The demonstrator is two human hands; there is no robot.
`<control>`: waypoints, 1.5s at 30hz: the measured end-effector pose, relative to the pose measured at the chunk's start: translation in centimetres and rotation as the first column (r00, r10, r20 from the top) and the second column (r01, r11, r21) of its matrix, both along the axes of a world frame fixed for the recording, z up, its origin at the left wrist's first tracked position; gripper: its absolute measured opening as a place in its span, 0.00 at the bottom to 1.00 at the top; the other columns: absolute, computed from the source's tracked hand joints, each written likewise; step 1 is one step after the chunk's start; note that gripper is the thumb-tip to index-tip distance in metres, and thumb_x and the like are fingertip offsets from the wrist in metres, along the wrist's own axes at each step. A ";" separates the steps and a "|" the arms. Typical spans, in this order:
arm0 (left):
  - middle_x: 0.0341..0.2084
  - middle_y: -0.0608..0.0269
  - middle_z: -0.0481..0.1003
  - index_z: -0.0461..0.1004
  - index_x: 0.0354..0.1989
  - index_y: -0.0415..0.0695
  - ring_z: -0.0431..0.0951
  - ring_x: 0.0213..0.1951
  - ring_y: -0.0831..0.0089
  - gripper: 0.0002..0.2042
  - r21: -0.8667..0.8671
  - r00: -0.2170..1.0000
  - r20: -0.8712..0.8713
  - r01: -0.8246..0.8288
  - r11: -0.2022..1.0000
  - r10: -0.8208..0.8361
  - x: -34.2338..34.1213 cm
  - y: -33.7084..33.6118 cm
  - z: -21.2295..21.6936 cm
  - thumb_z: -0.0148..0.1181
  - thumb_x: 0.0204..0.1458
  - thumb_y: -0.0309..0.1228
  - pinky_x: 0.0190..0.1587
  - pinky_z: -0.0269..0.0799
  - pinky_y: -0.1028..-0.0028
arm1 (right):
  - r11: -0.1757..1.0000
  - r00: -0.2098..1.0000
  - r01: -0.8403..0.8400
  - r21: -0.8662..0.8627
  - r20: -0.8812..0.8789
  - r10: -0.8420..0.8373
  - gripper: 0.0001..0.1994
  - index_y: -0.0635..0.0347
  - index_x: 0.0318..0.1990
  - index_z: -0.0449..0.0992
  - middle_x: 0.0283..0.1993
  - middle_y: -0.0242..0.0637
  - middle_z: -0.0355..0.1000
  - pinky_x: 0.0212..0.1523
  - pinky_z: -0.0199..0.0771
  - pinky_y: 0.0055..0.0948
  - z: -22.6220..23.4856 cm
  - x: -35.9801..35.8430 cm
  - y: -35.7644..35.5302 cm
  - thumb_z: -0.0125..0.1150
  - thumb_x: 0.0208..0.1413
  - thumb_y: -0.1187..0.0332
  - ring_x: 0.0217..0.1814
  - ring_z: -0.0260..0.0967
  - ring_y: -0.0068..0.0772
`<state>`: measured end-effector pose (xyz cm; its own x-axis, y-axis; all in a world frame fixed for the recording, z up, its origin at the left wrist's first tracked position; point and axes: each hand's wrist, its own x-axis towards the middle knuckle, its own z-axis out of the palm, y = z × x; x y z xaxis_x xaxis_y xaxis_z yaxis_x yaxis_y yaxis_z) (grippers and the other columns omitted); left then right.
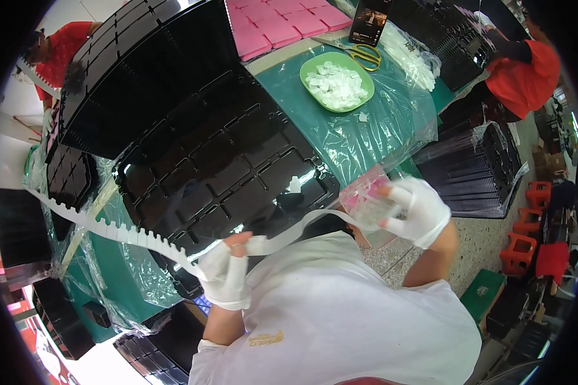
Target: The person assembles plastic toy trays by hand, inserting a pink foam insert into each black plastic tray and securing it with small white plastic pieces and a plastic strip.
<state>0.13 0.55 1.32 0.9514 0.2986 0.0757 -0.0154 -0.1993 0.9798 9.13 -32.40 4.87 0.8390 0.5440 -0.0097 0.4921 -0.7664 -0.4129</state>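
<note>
My left hand (226,273), in a white fingertipless glove, is closed on a long white strip (135,236) with a row of notches along one edge. The strip's toothed part trails off to the left past the tray. Its other part curves right toward my right hand (417,212), also gloved, whose fingers curl at the strip's end; motion blur softens this contact. Below the hands' line of work lies a black plastic tray (228,144) with moulded compartments. One small white piece (295,185) lies on it. A pink-tinted clear plastic bag (364,192) is beside my right fingers.
A green bowl (370,78) of white pieces stands beyond, near yellow-handled scissors (366,58) and a phone (369,22). Stacked black trays (151,70) rise at the back left; more trays (469,170) stand right. Pink blocks (282,25) lie behind. Co-workers (523,77) in red are nearby.
</note>
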 end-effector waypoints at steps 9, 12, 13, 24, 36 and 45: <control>0.27 0.54 0.80 0.80 0.36 0.39 0.80 0.27 0.64 0.05 0.258 0.984 0.014 0.168 0.951 -0.178 -0.5 -0.6 0.7 0.61 0.51 0.22 0.31 0.73 0.73 | 0.765 0.959 -0.037 0.643 -0.193 0.208 0.13 0.57 0.38 0.80 0.29 0.38 0.76 0.34 0.74 0.33 -1.8 -1.3 14.4 0.72 0.46 0.64 0.32 0.74 0.41; 0.27 0.53 0.80 0.79 0.36 0.38 0.81 0.27 0.63 0.05 0.295 0.992 0.056 0.088 0.951 -0.110 -0.8 -0.7 -0.3 0.62 0.50 0.21 0.32 0.74 0.72 | 0.757 0.964 -0.010 0.653 -0.194 0.181 0.13 0.54 0.38 0.82 0.29 0.36 0.77 0.29 0.76 0.32 -1.7 -1.6 15.0 0.75 0.42 0.68 0.30 0.75 0.38; 0.27 0.53 0.80 0.79 0.36 0.38 0.81 0.27 0.63 0.05 0.293 0.995 0.068 0.051 0.955 -0.074 -0.8 -0.7 -0.6 0.62 0.50 0.21 0.32 0.74 0.72 | 0.758 0.964 -0.016 0.652 -0.190 0.185 0.13 0.54 0.38 0.82 0.29 0.36 0.77 0.29 0.76 0.32 -1.7 -1.7 15.0 0.75 0.42 0.68 0.30 0.75 0.38; 0.22 0.60 0.78 0.80 0.33 0.36 0.76 0.24 0.74 0.07 0.277 0.989 0.130 0.038 0.960 -0.077 -1.3 1.3 -0.9 0.63 0.54 0.28 0.29 0.69 0.76 | 0.726 0.965 -0.241 0.643 0.076 0.253 0.09 0.49 0.33 0.80 0.28 0.30 0.77 0.32 0.74 0.31 -3.4 -2.5 16.4 0.72 0.42 0.71 0.29 0.74 0.35; 0.26 0.61 0.80 0.80 0.34 0.32 0.79 0.27 0.78 0.06 -0.406 0.987 0.084 -0.093 0.909 0.139 -0.8 2.4 -1.5 0.66 0.53 0.24 0.32 0.75 0.79 | 0.610 0.643 0.489 0.623 -0.731 0.231 0.13 0.67 0.39 0.81 0.35 0.35 0.78 0.42 0.71 0.25 -2.2 -1.2 19.0 0.62 0.56 0.63 0.37 0.72 0.23; 0.25 0.59 0.80 0.80 0.33 0.30 0.79 0.27 0.78 0.07 -0.084 0.978 0.164 -0.115 0.990 0.127 -0.9 2.0 -1.1 0.66 0.52 0.24 0.33 0.73 0.80 | 0.784 0.757 0.314 0.535 -0.639 0.134 0.10 0.64 0.38 0.81 0.35 0.35 0.79 0.40 0.75 0.23 0.1 -1.5 19.2 0.71 0.47 0.73 0.37 0.75 0.21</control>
<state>-0.78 2.58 0.24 0.8833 0.4216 0.2049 -0.1614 -0.1370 0.9773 7.60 -13.24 4.93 0.8003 0.5447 -0.2507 -0.1043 -0.2853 -0.9528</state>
